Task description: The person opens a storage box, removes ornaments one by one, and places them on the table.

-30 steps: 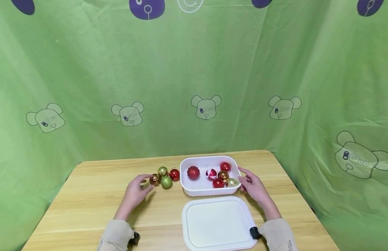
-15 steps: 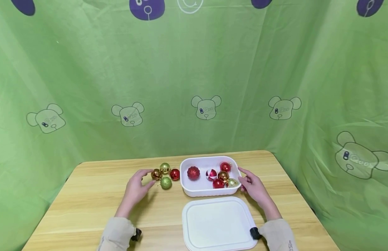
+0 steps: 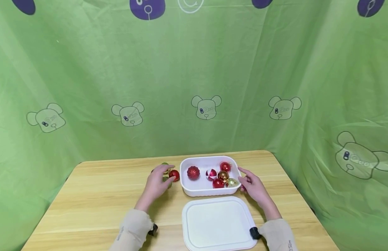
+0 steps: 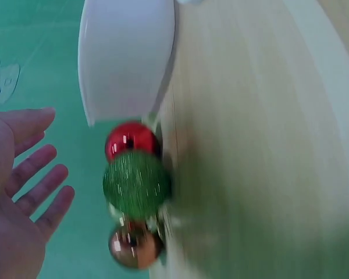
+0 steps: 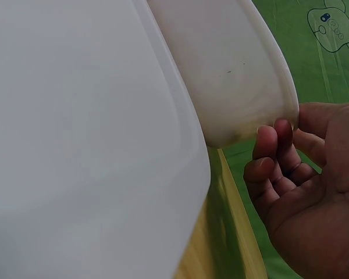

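Left hand over baubles, right hand touching tub

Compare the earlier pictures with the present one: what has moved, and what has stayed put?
The left hand has moved right, over the loose baubles beside the white tray, fingers spread, gripping nothing. The right hand stays at the tray's right end. The lid and the baubles in the tray have not moved.
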`<state>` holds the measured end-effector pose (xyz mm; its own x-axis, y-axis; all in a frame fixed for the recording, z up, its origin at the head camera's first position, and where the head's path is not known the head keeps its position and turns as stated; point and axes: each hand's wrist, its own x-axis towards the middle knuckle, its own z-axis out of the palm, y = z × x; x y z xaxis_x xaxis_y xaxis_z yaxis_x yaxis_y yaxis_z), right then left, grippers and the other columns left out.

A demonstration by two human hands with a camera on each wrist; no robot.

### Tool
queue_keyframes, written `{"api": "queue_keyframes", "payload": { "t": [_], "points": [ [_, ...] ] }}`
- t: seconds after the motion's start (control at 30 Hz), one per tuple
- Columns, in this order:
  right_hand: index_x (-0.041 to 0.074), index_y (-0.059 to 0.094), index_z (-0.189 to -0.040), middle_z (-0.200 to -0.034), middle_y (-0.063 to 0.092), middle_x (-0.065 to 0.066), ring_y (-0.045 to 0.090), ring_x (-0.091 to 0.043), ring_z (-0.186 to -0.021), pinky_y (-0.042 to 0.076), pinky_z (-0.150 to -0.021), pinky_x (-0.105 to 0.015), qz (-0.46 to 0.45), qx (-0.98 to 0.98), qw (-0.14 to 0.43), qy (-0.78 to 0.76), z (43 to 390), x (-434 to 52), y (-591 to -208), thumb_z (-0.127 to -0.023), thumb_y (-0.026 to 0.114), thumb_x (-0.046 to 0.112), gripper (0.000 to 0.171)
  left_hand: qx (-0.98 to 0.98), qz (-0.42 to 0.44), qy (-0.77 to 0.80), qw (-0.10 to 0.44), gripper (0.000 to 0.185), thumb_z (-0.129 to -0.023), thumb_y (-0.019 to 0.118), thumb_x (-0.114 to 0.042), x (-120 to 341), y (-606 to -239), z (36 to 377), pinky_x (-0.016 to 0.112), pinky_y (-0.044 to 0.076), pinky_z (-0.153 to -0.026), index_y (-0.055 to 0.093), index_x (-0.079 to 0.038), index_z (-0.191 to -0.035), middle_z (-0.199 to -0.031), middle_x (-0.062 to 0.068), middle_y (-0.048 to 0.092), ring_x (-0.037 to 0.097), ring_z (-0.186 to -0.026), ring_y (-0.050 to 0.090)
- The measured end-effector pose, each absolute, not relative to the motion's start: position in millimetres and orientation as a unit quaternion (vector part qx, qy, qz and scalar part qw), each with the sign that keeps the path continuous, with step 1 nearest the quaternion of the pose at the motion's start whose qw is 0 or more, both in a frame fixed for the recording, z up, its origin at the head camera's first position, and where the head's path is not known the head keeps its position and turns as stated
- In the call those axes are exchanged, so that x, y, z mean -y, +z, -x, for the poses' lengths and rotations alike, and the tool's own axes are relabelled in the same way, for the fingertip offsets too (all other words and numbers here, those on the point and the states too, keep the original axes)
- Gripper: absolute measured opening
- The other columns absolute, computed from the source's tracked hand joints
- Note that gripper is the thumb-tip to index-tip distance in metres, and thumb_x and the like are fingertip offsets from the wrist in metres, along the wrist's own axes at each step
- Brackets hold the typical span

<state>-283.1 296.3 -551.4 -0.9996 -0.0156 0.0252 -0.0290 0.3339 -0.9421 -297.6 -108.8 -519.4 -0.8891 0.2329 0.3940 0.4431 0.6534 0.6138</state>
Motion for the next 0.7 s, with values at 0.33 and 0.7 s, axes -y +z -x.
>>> {"api": "queue_keyframes", "payload": {
  "t": [0.33, 0.7],
  "points": [
    [0.007, 0.040, -0.158, -0.085, 0.059, -0.009, 0.062, -0.017, -0.071, 0.058, -0.063, -0.029, -0.005, 0.812, 0.000, 0.584, 284, -297, -552, -0.106, 0.059, 0.013, 0.056, 0.915, 0.250, -0.297, 0.109, 0.048, -0.094, 0.077, -0.022, 51, -520, 315, 0.050, 0.045, -0.117, 0.063, -0.016, -0.139, -0.141, 0.007, 0.065, 0.030, -0.133, 0.058],
    [0.010, 0.041, -0.158, -0.085, 0.059, -0.009, 0.062, -0.017, -0.072, 0.058, -0.063, -0.028, -0.001, 0.815, -0.003, 0.580, 281, -298, -548, -0.105, 0.060, 0.016, 0.056, 0.950, 0.254, -0.160, 0.090, 0.060, -0.095, 0.074, -0.033, 23, -526, 322, 0.050, 0.044, -0.118, 0.055, -0.016, -0.150, -0.151, 0.008, 0.058, 0.031, -0.139, 0.054]
  ]
}}
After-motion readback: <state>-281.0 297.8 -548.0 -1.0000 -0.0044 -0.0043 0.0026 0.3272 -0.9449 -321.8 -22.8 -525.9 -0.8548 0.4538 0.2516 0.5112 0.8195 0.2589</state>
